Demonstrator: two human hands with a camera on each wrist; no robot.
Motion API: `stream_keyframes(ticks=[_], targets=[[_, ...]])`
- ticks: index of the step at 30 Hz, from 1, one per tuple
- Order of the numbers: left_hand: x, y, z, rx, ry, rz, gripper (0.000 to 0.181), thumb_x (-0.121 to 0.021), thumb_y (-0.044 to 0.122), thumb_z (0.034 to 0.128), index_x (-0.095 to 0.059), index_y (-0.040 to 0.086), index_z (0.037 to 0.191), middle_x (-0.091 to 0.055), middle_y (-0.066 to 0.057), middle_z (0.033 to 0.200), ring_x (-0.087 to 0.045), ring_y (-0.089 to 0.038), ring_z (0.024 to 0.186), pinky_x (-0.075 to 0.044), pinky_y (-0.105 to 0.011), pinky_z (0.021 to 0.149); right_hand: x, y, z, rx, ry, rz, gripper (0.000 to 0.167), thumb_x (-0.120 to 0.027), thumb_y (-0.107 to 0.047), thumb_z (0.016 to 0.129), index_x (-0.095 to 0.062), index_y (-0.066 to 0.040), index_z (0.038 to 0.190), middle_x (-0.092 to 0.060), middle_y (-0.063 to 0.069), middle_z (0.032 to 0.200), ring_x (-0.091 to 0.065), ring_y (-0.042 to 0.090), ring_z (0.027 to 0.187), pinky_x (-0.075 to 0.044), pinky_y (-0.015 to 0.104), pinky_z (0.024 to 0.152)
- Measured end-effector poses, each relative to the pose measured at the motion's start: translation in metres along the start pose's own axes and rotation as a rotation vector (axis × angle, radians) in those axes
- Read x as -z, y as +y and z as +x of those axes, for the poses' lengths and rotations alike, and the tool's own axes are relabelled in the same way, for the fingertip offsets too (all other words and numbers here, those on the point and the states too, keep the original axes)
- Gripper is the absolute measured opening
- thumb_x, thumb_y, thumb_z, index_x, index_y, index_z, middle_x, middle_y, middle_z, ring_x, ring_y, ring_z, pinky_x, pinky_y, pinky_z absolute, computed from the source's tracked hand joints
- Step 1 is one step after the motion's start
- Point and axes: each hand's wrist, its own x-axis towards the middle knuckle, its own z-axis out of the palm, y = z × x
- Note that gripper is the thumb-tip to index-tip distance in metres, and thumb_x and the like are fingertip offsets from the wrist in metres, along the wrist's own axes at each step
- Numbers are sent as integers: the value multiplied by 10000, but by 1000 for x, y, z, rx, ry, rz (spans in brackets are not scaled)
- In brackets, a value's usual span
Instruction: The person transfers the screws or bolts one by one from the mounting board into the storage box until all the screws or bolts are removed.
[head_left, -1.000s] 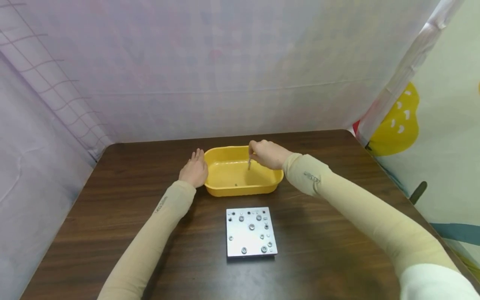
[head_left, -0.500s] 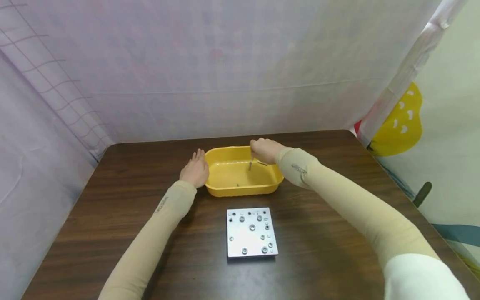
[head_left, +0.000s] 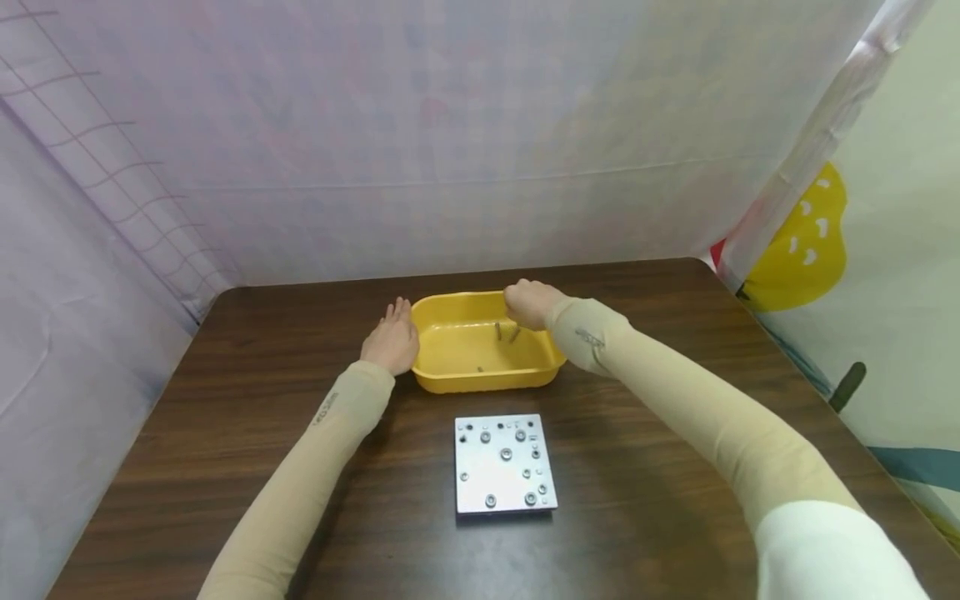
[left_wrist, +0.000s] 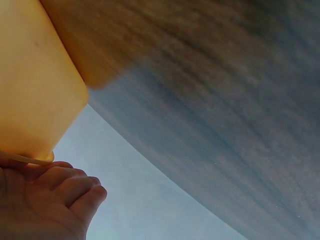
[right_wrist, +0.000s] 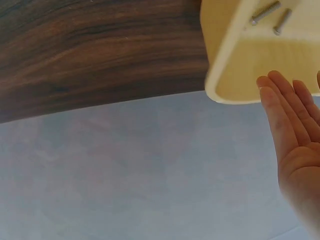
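A yellow plastic tub stands toward the back of the table. Two slim metal screws lie inside it, with a tiny dark piece nearer the front wall. My left hand touches the tub's left end, fingers stretched along it; in the left wrist view its fingers lie under the rim. Over the tub's back right side is my right hand. The right wrist view shows that hand's fingers fairly straight and holding nothing, apart from the screws.
In front of the tub a square silver metal plate with several socket-head screws and holes lies on the dark wooden table. A pale cloth curtain hangs behind the back edge. Patterned cloth hangs on the right.
My right hand pinched a screw a second ago; now it has let go, and two screws rest in the tub. It has shifted slightly right. The left hand stays at the tub.
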Motion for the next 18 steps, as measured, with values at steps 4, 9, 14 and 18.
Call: stream_keyframes(ticks=[4,9,14,18], targets=[[1,-1,-1,5,-13,-2,562,-178,232,1070,-107,-14,1571,-69,-178,1652,-101,-327,1529,-143,-444,1263,-2,3,-3,-16,3,24,208,-496,-135,1026,-644,-1,1085,-639,110,917,-580,215,771,-524,339,700],[2,-1,-1,3,-14,-2,563,-179,234,1071,-100,-12,1571,-66,-177,1653,-94,-325,1530,-136,-443,1264,-2,6,-8,-34,15,79,220,-505,-139,1023,-640,4,1121,-650,104,919,-618,210,779,-547,334,698],[3,-1,-1,5,-17,-2,564,-181,236,1071,-105,-12,1572,-69,-177,1653,-94,-325,1530,-136,-443,1264,-2,6,-15,3,71,98,204,-535,-127,1009,-641,19,1104,-654,113,892,-610,204,742,-546,328,664],[5,-1,-1,7,-18,0,563,-175,233,1070,-104,-13,1571,-71,-180,1654,-94,-325,1530,-135,-444,1264,-1,3,-22,40,113,96,229,-553,-126,1003,-648,35,1135,-690,146,968,-625,217,782,-570,349,713]])
